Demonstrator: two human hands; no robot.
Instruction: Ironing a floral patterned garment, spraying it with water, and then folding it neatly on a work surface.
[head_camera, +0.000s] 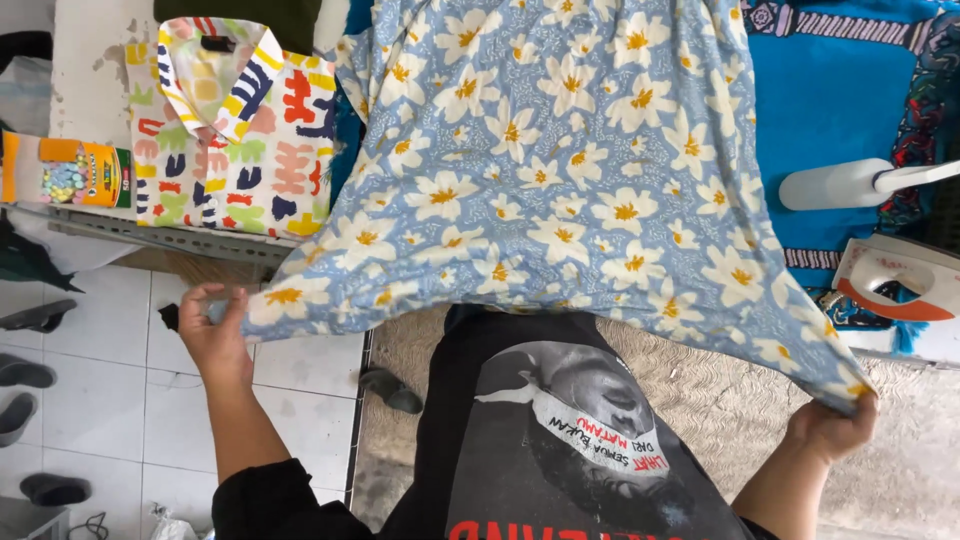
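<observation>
Floral cloth (560, 170), light blue with white and yellow flowers, is stretched between both hands and spreads away from the person over a blue-covered table (830, 110). Nearest the camera is the person's black printed shirt (560, 440), with the cloth's near edge hanging just above it. The left hand (212, 335) grips the cloth's left corner, fingers clamped on the fabric with the thumb on top, out over the white tiled floor (290, 365). The right hand (832, 428) pinches the right corner, fingers closed on the fabric, above a beige mat (740, 400). Dark sandals (30, 375) lie on the tiles at the far left, and another dark shoe (392, 390) sits at the mat's edge.

Farther off, an iron (895, 280), white with orange trim, rests at the table's right edge, with a white spray bottle (850, 183) lying just beyond it. To the left of the cloth, a folded shirt (235, 130) with a bright abstract print and a collar lies flat, its right edge touching or just under the cloth. Left of that shirt is an orange box (65, 170).
</observation>
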